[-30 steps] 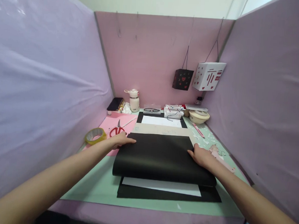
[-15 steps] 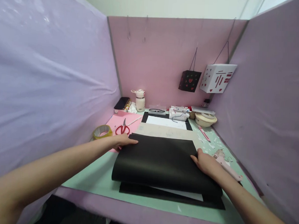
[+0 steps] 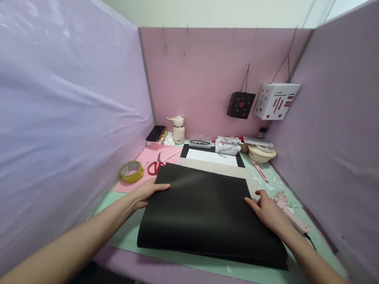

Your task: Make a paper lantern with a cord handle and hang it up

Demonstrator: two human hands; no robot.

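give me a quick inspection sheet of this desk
surface: green mat on a desk, paper scraps at the right
job's things: black sheet folded over, curved fold at the near edge
clutter: tape roll, red scissors on pink paper, bottle, bowl, glue gun
grippers: left hand and right hand flat on the sheet's side edges
cables: dark cord from the glue gun
surroundings: purple and pink partitions, black box and white box hanging

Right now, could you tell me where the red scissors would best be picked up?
By the red handle loops of the scissors, coming from the near side: the loops face the person, while the blades point away toward the back wall. They lie flat on the pink sheet.
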